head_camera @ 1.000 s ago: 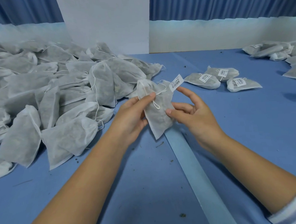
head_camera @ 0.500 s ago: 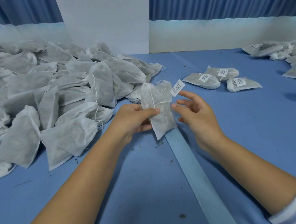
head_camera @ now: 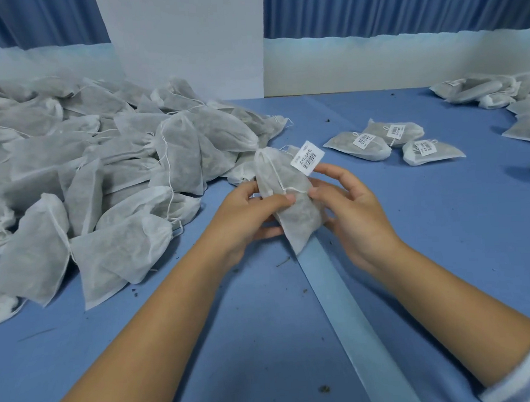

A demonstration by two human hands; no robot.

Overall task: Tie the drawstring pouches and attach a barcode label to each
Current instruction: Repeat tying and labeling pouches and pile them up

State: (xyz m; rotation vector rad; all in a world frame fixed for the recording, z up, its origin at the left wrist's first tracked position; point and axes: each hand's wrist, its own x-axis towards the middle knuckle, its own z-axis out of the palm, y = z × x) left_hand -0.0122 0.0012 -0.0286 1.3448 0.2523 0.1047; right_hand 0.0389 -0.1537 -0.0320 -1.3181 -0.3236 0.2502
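Left hand (head_camera: 246, 214) grips the pouch (head_camera: 298, 223) upright above the table (head_camera: 443, 222), and now the right hand (head_camera: 353, 208) has closed back in, thumb pinching the drawstring (head_camera: 276, 175) against it, barcode label (head_camera: 307, 158) riding its fingertip. Tying looks next; labelling follows.

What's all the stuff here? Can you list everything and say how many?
table: one, blue, fills the lower view
held pouch: one, white-grey, middle
barcode label: one, white with black bars, by the held pouch's top
pouch pile: too many to count, white-grey, left
labelled pouches: three, white-grey, right of middle
far pouches: several, white-grey, far right edge
strip: one, pale blue, from under the held pouch to the near edge
crumbs: scattered, dark, on the table
curtain: blue, back
panel: one, white, back middle
left hand: one, holds the held pouch's left side
right hand: one, holds its right side
sleeve: one, pale striped, bottom right
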